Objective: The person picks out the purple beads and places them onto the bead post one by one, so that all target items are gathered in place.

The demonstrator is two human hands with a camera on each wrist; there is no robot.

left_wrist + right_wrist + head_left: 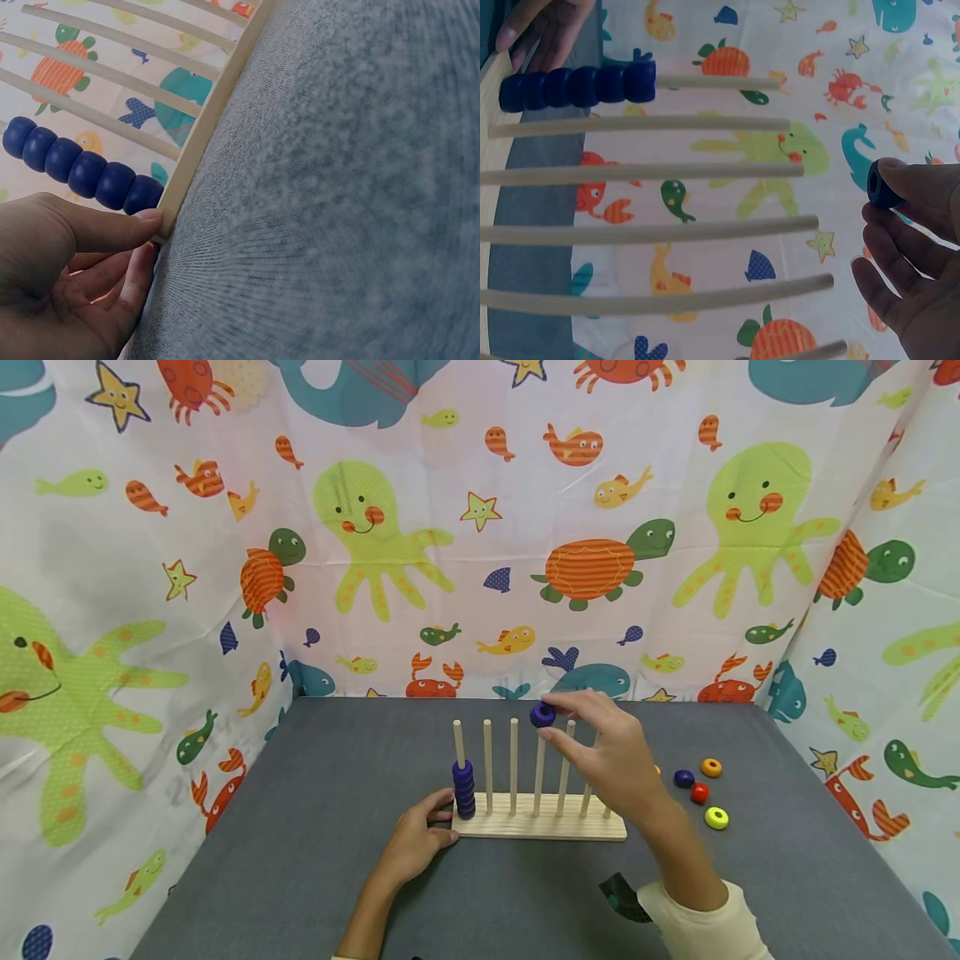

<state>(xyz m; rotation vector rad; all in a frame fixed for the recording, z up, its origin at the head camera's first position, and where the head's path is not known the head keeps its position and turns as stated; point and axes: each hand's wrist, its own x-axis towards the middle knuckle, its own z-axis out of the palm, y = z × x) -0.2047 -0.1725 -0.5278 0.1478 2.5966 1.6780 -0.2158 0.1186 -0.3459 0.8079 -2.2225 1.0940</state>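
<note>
A wooden peg rack stands on the grey table, with several upright pegs (488,768) on a flat base (536,829). Stacked dark blue beads (464,789) fill the lower part of its leftmost peg; the other pegs in the right wrist view are bare. My left hand (420,835) pinches the base's left end, thumb at the front edge. Up near the peg tops, my right hand (611,752) holds one dark blue bead (889,193) between thumb and fingers. That bead is apart from the pegs in the right wrist view, its hole facing them.
Loose beads lie right of the rack: a blue bead (683,778), a red bead (699,792), an orange bead (711,767) and a yellow-green bead (716,818). A dark strap-like piece (622,897) shows by the right sleeve. A sea-animal curtain (465,552) surrounds the table.
</note>
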